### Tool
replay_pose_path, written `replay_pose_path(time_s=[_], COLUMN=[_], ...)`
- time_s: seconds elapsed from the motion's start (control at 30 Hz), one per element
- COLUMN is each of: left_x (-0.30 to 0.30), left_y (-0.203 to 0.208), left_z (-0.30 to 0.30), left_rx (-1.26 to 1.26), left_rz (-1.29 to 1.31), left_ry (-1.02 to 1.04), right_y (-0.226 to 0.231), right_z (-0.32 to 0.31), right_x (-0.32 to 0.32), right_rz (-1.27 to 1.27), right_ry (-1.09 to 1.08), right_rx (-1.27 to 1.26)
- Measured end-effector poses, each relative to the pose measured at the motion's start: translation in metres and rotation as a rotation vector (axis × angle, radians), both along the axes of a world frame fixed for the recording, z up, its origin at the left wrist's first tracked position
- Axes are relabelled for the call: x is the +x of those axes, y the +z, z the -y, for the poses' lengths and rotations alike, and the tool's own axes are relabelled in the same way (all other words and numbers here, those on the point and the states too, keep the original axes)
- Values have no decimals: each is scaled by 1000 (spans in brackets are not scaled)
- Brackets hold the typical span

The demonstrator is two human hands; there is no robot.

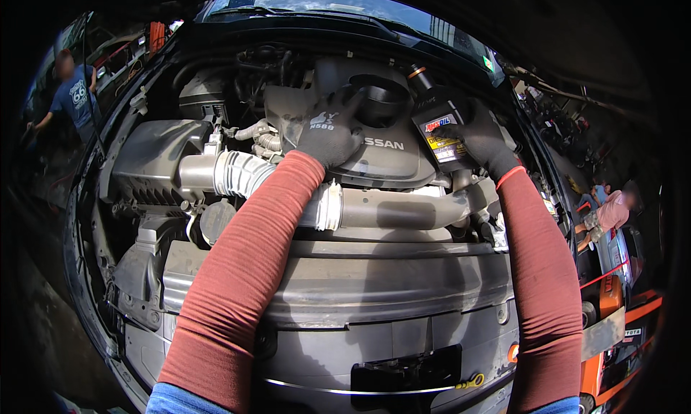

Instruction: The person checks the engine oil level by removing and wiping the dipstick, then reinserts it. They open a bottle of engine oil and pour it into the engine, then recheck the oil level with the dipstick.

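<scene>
Gripping a black, yellow-labelled plastic bottle, the dark-gloved right hand curls right of a round black funnel; the dark-gloved left hand spreads at its left.

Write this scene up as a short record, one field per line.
Left hand: gloved, at the left side of a round black vessel
Right hand: gloved, gripping a dark bottle
Bottle pose: neck up, leaning left; cap not clear
Surroundings: engine cover, intake pipe
Front panel: yellow-handled rod lying across
Background: person in blue shirt, left
</scene>
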State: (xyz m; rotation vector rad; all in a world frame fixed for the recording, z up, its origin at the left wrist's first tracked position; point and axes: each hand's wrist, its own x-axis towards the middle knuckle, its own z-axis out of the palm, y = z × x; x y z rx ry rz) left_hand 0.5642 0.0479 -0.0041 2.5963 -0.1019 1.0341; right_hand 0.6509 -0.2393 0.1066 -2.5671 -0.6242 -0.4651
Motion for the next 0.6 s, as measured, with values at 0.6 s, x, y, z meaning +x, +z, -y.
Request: replay_pose_path(time_s=[0.6], left_x=[-6], left_y=[7], left_z=[3], left_rx=[16], left_rz=[-36], left_ry=[28], right_y=[19], right_z=[-10], right_x=[4], right_rz=[11], right_ry=[-21], right_rx=[-248])
